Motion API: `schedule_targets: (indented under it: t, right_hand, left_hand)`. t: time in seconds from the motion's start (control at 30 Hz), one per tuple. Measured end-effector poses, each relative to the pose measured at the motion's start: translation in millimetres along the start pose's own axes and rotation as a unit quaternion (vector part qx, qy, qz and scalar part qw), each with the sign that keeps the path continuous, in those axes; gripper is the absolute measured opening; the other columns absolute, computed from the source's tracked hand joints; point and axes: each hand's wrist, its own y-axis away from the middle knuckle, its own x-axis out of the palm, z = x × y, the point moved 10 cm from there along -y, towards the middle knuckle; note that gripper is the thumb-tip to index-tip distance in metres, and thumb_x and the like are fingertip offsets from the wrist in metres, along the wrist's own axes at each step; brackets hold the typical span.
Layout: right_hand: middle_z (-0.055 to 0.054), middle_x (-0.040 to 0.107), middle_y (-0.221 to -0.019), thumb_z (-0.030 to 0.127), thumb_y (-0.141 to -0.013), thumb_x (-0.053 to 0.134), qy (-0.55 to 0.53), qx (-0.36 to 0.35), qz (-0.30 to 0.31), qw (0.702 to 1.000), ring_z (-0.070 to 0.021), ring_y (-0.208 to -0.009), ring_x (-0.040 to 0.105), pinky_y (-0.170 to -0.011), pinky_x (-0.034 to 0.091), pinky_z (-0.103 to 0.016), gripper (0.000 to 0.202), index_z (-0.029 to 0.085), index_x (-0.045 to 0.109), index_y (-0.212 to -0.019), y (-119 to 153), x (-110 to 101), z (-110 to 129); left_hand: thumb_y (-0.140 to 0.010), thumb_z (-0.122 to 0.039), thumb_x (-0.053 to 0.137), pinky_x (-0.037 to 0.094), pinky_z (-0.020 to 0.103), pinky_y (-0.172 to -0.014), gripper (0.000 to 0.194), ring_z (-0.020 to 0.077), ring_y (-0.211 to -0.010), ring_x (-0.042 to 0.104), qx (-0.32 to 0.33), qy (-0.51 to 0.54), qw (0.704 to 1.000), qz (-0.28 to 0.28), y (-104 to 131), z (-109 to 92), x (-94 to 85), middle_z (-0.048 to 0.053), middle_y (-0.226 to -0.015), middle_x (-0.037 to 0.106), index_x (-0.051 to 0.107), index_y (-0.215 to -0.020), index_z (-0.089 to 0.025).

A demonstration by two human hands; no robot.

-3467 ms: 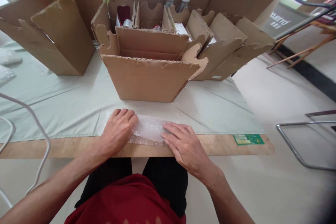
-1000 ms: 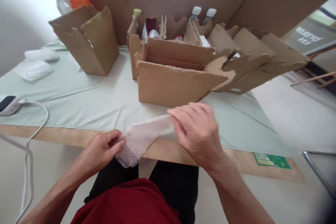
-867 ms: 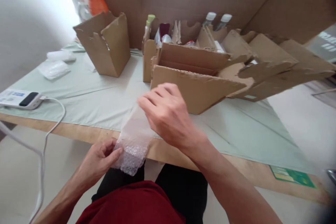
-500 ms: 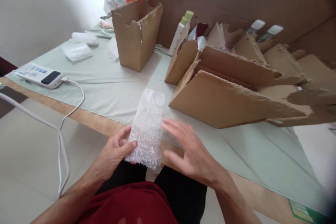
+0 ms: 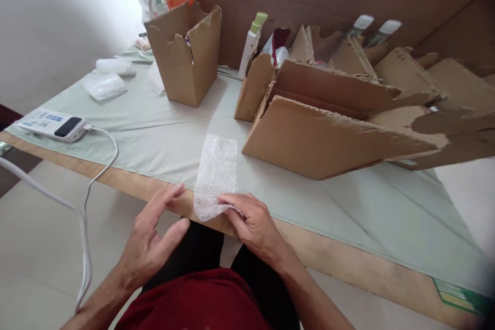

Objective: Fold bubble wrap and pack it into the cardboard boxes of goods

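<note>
A clear sheet of bubble wrap (image 5: 217, 170) lies over the table's front edge, its near end bent up. My right hand (image 5: 253, 224) pinches that near right corner between thumb and fingers. To the left of the wrap, my left hand (image 5: 152, 237) is apart from it, thumb and fingers spread with nothing between them. Whether anything is inside the wrap, I cannot tell.
Cardboard holders (image 5: 328, 139) with bottles stand at the right, and a taller cardboard box (image 5: 181, 72) at the back. On the left lie a white power bank (image 5: 54, 125) with a cable, a folded bubble wrap piece (image 5: 104, 86) and a roll (image 5: 115, 66).
My left hand has let go of the bubble wrap and moved left. My right hand has come down and taken its near right corner. The wrap's near end is now bent up.
</note>
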Motion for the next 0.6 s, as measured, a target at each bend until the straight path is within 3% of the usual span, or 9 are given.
schedule_targets:
  t: [0.1, 0.17, 0.23, 0.33, 0.4, 0.43, 0.5, 0.6]
  right_hand:
    - [-0.002, 0.08, -0.108, 0.018, -0.095, 0.055, -0.031, 0.072, 0.02, 0.997, -0.0203, -0.095, 0.074, -0.089, 0.055, -0.035, 0.027, 0.025, 0.073, -0.115, -7, 3, -13]
    - [-0.002, 0.079, -0.103, 0.019, -0.093, 0.058, -0.044, 0.114, 0.018, 0.992, -0.0194, -0.088, 0.073, -0.083, 0.056, -0.033, 0.032, 0.024, 0.07, -0.122, -12, 5, -22]
    - [-0.003, 0.079, -0.101, 0.021, -0.091, 0.062, -0.044, 0.133, 0.001, 0.99, -0.0191, -0.085, 0.073, -0.08, 0.057, -0.033, 0.038, 0.022, 0.065, -0.129, -14, 2, -28]
    - [-0.007, 0.076, -0.113, 0.021, -0.092, 0.064, 0.032, 0.087, -0.119, 0.989, -0.0222, -0.098, 0.072, -0.086, 0.056, -0.036, 0.037, 0.021, 0.063, -0.129, -5, -27, -18]
    - [-0.01, 0.073, -0.118, 0.017, -0.093, 0.063, 0.113, 0.014, -0.204, 0.972, -0.0239, -0.108, 0.069, -0.093, 0.053, -0.04, 0.032, 0.021, 0.063, -0.125, 11, -47, 5]
    - [-0.01, 0.073, -0.118, 0.014, -0.093, 0.063, 0.145, -0.027, -0.216, 0.965, -0.024, -0.11, 0.067, -0.095, 0.052, -0.04, 0.031, 0.021, 0.063, -0.123, 19, -50, 17]
    - [-0.01, 0.072, -0.118, 0.008, -0.092, 0.061, 0.177, -0.086, -0.166, 0.966, -0.0238, -0.114, 0.065, -0.096, 0.05, -0.04, 0.033, 0.02, 0.063, -0.122, 25, -38, 33]
    - [-0.011, 0.07, -0.13, 0.009, -0.093, 0.06, 0.204, -0.116, -0.038, 0.971, -0.0269, -0.126, 0.059, -0.101, 0.046, -0.044, 0.034, 0.017, 0.063, -0.125, 21, -3, 34]
  left_hand:
    - [-0.088, -0.027, 0.067, 0.053, 0.038, -0.098, 0.053, 0.024, -0.113, 0.066, 0.116, -0.065, 0.991, 0.02, -3, -26, 12.4, 0.009, -0.127, 0.069, 0.054, -0.14, -0.025]
    - [-0.092, -0.025, 0.061, 0.056, 0.032, -0.084, 0.045, 0.0189, -0.095, 0.069, 0.11, -0.064, 0.992, 0.013, -12, -26, 22.2, 0.006, -0.108, 0.073, 0.056, -0.137, -0.022]
    - [-0.095, -0.025, 0.055, 0.054, 0.027, -0.071, 0.038, 0.0143, -0.074, 0.065, 0.06, -0.052, 0.997, 0.004, -23, -13, 29.6, 0.001, -0.087, 0.071, 0.059, -0.133, -0.019]
    - [-0.095, -0.028, 0.053, 0.05, 0.027, -0.067, 0.041, 0.0128, -0.064, 0.059, -0.01, -0.041, 0.999, 0.011, -34, 5, 37.0, -0.003, -0.075, 0.065, 0.058, -0.134, -0.017]
    - [-0.094, -0.028, 0.054, 0.049, 0.029, -0.069, 0.045, 0.0131, -0.065, 0.058, -0.031, -0.037, 0.999, 0.025, -38, 11, 39.2, -0.004, -0.074, 0.064, 0.055, -0.138, -0.017]
    - [-0.094, -0.028, 0.054, 0.049, 0.029, -0.07, 0.047, 0.0132, -0.065, 0.058, -0.037, -0.034, 0.998, 0.033, -40, 13, 40.2, -0.004, -0.073, 0.064, 0.054, -0.139, -0.017]
    - [-0.093, -0.028, 0.054, 0.049, 0.03, -0.071, 0.049, 0.0133, -0.065, 0.057, -0.044, -0.029, 0.997, 0.048, -42, 14, 42.2, -0.004, -0.072, 0.062, 0.053, -0.141, -0.017]
    - [-0.094, -0.027, 0.053, 0.049, 0.03, -0.07, 0.051, 0.0133, -0.064, 0.057, -0.045, -0.029, 0.997, 0.06, -45, 15, 45.3, -0.005, -0.072, 0.062, 0.05, -0.144, -0.016]
